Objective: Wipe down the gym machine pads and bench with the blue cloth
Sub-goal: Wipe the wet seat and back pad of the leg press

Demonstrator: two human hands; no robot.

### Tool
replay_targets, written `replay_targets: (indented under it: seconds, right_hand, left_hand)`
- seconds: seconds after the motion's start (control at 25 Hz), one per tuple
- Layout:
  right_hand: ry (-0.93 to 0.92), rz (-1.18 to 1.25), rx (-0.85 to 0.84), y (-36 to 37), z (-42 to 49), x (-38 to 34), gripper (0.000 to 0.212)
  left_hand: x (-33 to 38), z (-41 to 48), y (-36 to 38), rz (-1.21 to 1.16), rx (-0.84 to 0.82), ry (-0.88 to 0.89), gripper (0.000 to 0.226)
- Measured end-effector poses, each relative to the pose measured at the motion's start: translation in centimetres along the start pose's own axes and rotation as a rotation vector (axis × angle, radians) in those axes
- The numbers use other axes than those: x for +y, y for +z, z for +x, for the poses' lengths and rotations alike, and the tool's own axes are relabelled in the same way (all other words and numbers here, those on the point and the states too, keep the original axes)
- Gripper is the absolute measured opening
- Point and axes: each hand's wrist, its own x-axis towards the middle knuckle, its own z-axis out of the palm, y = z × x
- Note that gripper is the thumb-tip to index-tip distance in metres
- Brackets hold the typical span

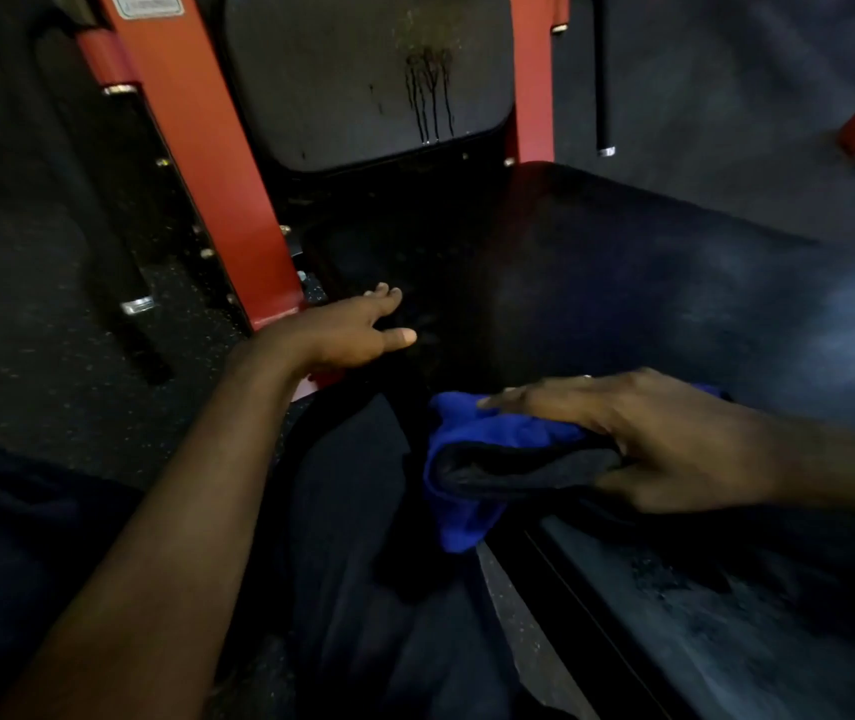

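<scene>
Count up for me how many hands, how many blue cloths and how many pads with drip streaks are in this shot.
Hands: 2, left hand and right hand
Blue cloth: 1
Drip-streaked pad: 1
Total: 4

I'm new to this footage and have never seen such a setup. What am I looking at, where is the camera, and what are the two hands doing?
There is one picture, from a camera worn on a person's head, looking down at their own arms; no robot is involved. The red frame and the grey upright pad, marked with dark drip streaks, belong to a gym machine. The black bench pad lies to the right. The right hand holds the blue cloth over that pad's near edge, fingers on top, thumb beneath. The left hand is open and empty, stretched out near the frame's foot; whether it touches anything is too dark to tell.
</scene>
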Motion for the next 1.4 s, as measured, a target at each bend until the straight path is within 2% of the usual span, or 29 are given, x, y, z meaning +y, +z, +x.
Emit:
replay_targets:
  seconds: [0.04, 0.12, 0.2, 0.28, 0.32, 0.44, 0.6, 0.68, 0.88, 1.08, 1.16, 1.28, 1.4]
  right_hand:
    - [0.011, 0.013, -0.008, 0.2, -0.1, 0.4, 0.049]
    - [0.072, 0.025, 0.003, 0.2, 2.4, 1.4, 0.025]
    - [0.129, -0.012, 0.070, 0.4, 6.5, 3.2, 0.015]
    - [0.216, -0.044, 0.142, 0.1, 10.3, 5.8, 0.021]
    - [0.269, -0.061, 0.157, 0.0, 11.9, 6.9, 0.024]
    - [0.383, -0.110, 0.214, 0.2, 14.2, 7.8, 0.030]
    - [0.414, -0.226, 0.260, 2.0, 13.4, 6.1, 0.036]
    - [0.427, -0.210, 0.264, 1.9, 13.8, 6.1, 0.036]
    - [0.570, -0.125, 0.273, 0.4, 19.7, 9.1, 0.044]
    - [0.361, -0.180, 0.154, 0.8, 17.4, 9.1, 0.049]
    - [0.343, -0.202, 0.150, 1.1, 17.3, 10.0, 0.045]
    - [0.438, -0.170, 0.182, 0.4, 21.5, 11.4, 0.039]
    - [0.555, -0.092, 0.233, -0.3, 25.9, 13.0, 0.045]
  left_hand:
    - [-0.4, 0.2, 0.2, -0.046, 0.010, 0.016, 0.071]
    - [-1.3, 0.5, 0.0, -0.107, 0.016, 0.027, 0.070]
    - [-2.3, 0.7, -0.1, -0.182, 0.033, 0.040, 0.056]
    - [-2.7, 0.8, 0.1, -0.219, 0.086, 0.026, 0.032]
    - [-2.7, 0.8, 0.3, -0.217, 0.103, 0.021, 0.028]
    - [-2.6, 0.9, 0.7, -0.183, 0.133, -0.006, 0.041]
    - [-2.9, 1.2, 0.8, -0.166, 0.202, -0.089, 0.035]
    - [-2.6, 1.0, 1.0, -0.160, 0.207, -0.085, 0.041]
    - [-0.2, -0.1, 1.7, -0.002, 0.184, -0.036, 0.078]
    - [-1.3, 0.9, 0.7, -0.050, 0.212, -0.053, 0.085]
    - [-1.4, 1.4, 0.0, -0.024, 0.218, -0.058, 0.084]
    - [-0.6, 2.1, -0.3, 0.073, 0.117, -0.079, 0.102]
    - [0.8, 2.2, -0.3, 0.157, 0.012, -0.153, 0.119]
